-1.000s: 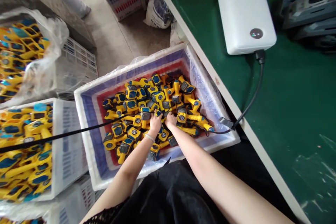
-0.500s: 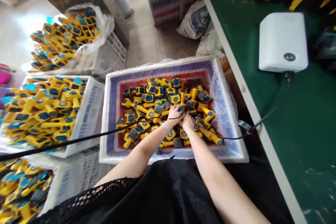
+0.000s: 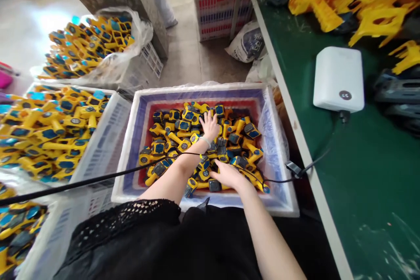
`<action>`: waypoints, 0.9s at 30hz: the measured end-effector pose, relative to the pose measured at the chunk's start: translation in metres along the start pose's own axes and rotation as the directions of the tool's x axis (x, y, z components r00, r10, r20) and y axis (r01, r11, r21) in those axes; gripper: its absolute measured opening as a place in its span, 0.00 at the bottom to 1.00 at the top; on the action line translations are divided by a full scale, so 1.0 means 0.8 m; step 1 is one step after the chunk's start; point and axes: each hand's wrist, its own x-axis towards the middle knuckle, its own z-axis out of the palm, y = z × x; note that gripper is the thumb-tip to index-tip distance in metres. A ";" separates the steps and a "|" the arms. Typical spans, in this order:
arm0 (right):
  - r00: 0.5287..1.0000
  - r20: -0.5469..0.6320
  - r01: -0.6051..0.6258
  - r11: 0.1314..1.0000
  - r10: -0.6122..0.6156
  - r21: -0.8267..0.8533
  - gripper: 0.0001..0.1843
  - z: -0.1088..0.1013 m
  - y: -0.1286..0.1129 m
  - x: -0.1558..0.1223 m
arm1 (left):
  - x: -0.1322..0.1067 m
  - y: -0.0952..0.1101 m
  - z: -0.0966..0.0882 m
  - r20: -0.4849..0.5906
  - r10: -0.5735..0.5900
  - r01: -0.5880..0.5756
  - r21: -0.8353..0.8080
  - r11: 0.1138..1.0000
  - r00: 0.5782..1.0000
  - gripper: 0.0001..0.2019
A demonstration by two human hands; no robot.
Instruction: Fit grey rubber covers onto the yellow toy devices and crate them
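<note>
A white crate point(image 3: 282, 201) lined with clear plastic sits in front of me, full of several yellow and blue toy parts point(image 3: 179, 124). My left hand point(image 3: 209, 125) reaches to the far middle of the pile, fingers spread flat on the parts. My right hand point(image 3: 227, 174) rests palm down on the parts near the crate's front edge, fingers stretched out. Neither hand grips anything that I can see. A thin black cable point(image 3: 98, 178) crosses my left forearm and the crate.
More crates and a bag heaped with the same yellow parts point(image 3: 49, 127) stand to the left. A green table point(image 3: 370, 183) runs along the right, bearing a white box point(image 3: 339, 79) with a cable, yellow plastic pieces point(image 3: 328, 6) and dark parts point(image 3: 398, 96). Stacked crates point(image 3: 218, 8) stand behind.
My hands, together in the pile's middle before, have parted: the left moved to the far side, the right drew back toward the front edge. The view tilted up, showing more of the table.
</note>
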 end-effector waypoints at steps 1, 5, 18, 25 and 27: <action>0.999 -0.027 0.020 1.000 -0.020 0.002 0.33 -0.004 -0.005 -0.029 | 0.001 -0.026 -0.006 -0.005 -0.029 0.029 0.012 1.000 1.000 0.29; 0.865 -0.488 0.181 0.980 -0.120 0.079 0.30 0.010 0.010 -0.138 | 0.005 -0.151 -0.043 0.051 -0.051 0.049 0.041 0.998 0.997 0.29; 0.679 -0.727 0.057 0.994 -0.105 -0.090 0.28 0.062 0.053 -0.270 | -0.307 -0.224 -0.088 0.253 -0.049 0.063 -0.045 0.997 0.966 0.38; 0.736 -0.620 0.161 0.960 -0.271 -0.229 0.28 0.086 0.037 -0.265 | -0.371 -0.116 -0.022 0.517 0.185 -0.098 -0.192 0.976 0.836 0.28; 0.732 -0.620 0.151 0.954 -0.283 -0.258 0.27 0.096 0.037 -0.280 | -0.351 -0.077 -0.033 0.556 0.283 -0.179 -0.236 0.955 0.781 0.23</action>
